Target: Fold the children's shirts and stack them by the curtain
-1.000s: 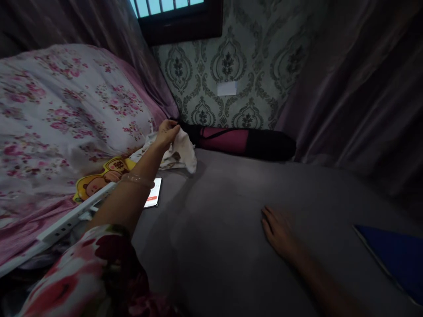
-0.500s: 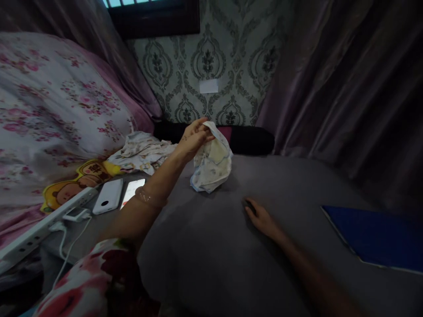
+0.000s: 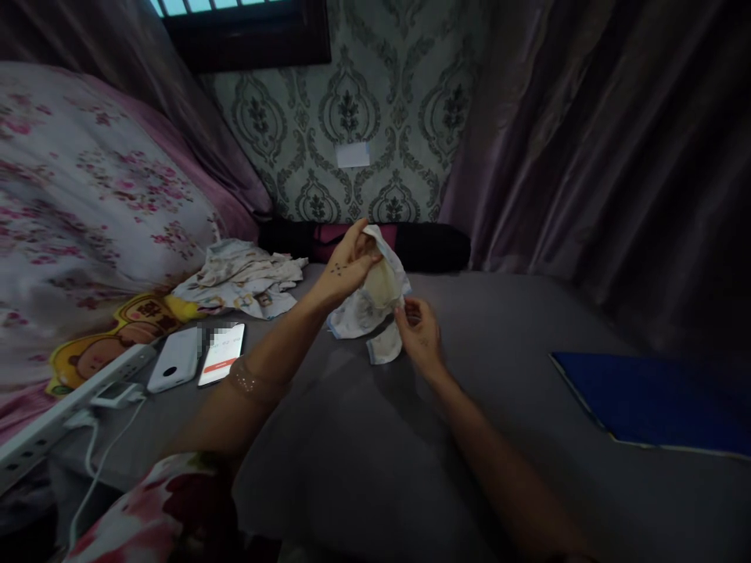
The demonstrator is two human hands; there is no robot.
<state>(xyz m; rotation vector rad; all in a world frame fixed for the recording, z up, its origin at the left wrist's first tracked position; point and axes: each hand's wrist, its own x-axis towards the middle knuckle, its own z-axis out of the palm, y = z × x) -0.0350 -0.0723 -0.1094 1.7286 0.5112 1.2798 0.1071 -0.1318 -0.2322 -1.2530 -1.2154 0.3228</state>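
Observation:
A small white printed cloth (image 3: 384, 285) with blue edging and a pale yellow inner side hangs between my hands above the grey bed sheet (image 3: 352, 438). The fingers of my left hand (image 3: 349, 266) are closed on its upper edge. Lower down and to the right, my right hand (image 3: 421, 332) pinches its right side. One flap of the cloth hangs below my right fingertips, and its lower left part reaches the sheet or just above it.
On the left lie crumpled printed cloths (image 3: 246, 274), a yellow cartoon cushion (image 3: 97, 352), a white power bank (image 3: 174, 360), a lit phone (image 3: 221, 354) and a power strip (image 3: 70, 407) with cables. A blue flat item (image 3: 651, 403) lies right. A black roll (image 3: 437, 246) lines the wall.
My right hand has risen from the sheet toward the left and taken hold of the cloth's right side. The cloth has changed shape, with a flap now hanging down. The view has shifted slightly.

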